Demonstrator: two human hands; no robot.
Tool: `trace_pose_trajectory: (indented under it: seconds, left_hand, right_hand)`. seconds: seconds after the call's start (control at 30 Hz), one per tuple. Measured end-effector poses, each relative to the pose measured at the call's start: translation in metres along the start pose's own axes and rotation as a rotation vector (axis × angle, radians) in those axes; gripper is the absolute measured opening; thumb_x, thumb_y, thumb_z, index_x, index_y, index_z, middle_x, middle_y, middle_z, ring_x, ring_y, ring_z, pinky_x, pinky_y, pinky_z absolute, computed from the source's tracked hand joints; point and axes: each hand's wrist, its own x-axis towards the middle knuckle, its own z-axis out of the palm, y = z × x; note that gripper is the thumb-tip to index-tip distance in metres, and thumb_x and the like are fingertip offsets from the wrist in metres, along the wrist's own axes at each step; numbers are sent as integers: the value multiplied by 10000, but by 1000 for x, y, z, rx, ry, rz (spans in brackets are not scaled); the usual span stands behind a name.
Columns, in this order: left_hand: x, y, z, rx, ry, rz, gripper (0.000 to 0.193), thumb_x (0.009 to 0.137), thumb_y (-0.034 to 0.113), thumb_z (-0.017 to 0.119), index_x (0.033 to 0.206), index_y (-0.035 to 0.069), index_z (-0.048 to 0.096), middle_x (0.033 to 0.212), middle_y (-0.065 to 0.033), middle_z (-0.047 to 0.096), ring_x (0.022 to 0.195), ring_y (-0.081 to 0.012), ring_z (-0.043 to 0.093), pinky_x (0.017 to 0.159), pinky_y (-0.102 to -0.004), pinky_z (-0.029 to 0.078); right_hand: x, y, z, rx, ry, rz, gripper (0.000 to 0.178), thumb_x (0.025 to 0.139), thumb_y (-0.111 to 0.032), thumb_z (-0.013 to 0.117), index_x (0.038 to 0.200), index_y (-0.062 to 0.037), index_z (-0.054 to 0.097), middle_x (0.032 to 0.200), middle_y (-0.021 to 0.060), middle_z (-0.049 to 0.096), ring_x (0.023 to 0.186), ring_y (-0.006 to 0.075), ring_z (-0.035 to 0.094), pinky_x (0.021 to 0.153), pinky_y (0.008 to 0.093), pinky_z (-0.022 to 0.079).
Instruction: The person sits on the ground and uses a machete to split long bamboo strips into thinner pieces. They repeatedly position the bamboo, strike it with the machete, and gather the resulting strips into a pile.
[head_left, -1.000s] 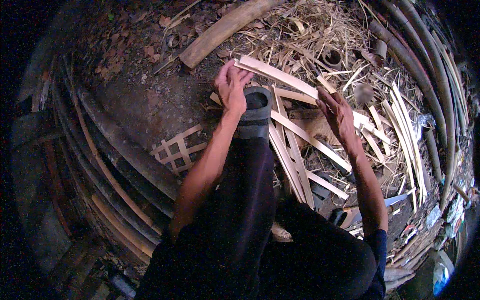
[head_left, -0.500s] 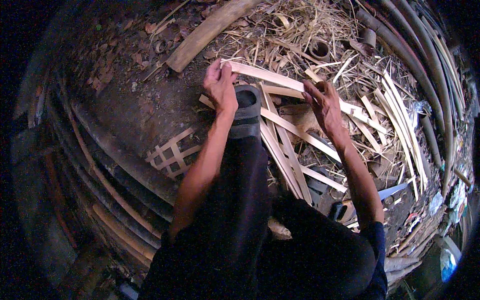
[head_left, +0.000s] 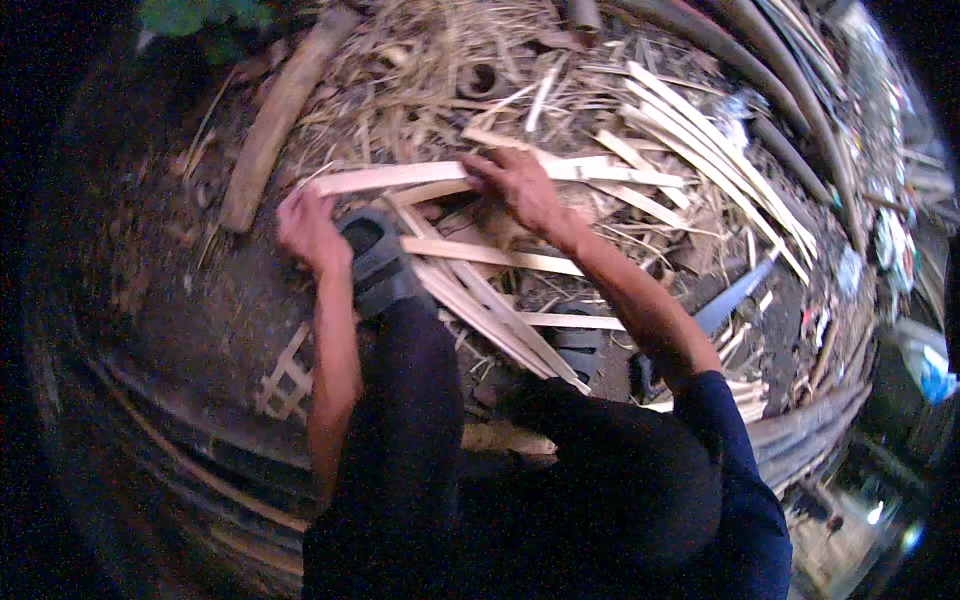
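Note:
A long, flat, pale strip (head_left: 400, 177), which looks like split bamboo, is stretched between my hands above the ground. Its left end is pinched in the fingers of my left hand (head_left: 312, 232), beside a dark grey sandal (head_left: 372, 262) on my foot. Farther along the strip, the fingers of my right hand (head_left: 522, 195) are closed on it from above, partly hiding it. Beneath my right forearm, several more pale strips (head_left: 490, 318) lie crossed over each other on the ground.
A thick wooden pole (head_left: 285, 125) lies at the far left, near loose shavings (head_left: 440, 55). At right are a pile of strips (head_left: 715, 160) and a saw blade (head_left: 735, 298). A woven lattice piece (head_left: 290, 388) is left of my left forearm. Long poles (head_left: 790, 75) border the far right.
The whole view has turned, so ground, strips and hands appear farther left. Both hands keep their hold on the strip, at about the same spacing.

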Motion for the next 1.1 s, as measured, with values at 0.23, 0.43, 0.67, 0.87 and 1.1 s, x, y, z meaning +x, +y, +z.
trace_pose_trajectory:
  seconds: [0.23,0.43,0.67,0.87,1.1]
  left_hand:
    - [9,42,2,237,46,339,384,865,105,645,1170,-41,463,1083,-150,568,992,-243,563,918,-347,448]
    - [-84,184,138,728,-1189,724,363,855,237,642,1097,-24,570,1050,-157,619,980,-254,596,872,-335,462]
    - [-145,171,213,1070,-1892,866,337,875,285,607,1028,0,511,914,-264,602,846,-408,605,713,-450,484]
    - [-177,152,214,863,-1755,717,317,900,230,562,1134,31,485,893,-238,604,814,-374,595,714,-428,467]
    - [-171,81,199,993,-1635,653,297,919,215,531,1128,11,473,876,-212,590,815,-347,565,741,-395,451]
  right_hand:
    - [4,-43,-36,-387,103,-53,311,900,-233,456,1204,-257,514,949,91,494,952,254,501,846,392,371]
    - [0,-86,-68,-560,61,-50,255,851,-186,482,1087,-146,571,1030,134,566,1019,283,536,934,415,385]
    - [-3,-80,-47,-1212,238,-159,391,916,-213,448,1292,-108,463,1293,138,495,1160,303,499,957,487,422]
    - [-100,-116,-122,-212,108,-333,454,841,-149,480,1292,-115,439,1168,179,493,1177,322,466,1021,401,375]
    - [-367,-74,-78,-179,317,958,446,801,-130,602,1228,-61,490,1049,195,516,942,368,529,772,442,467]
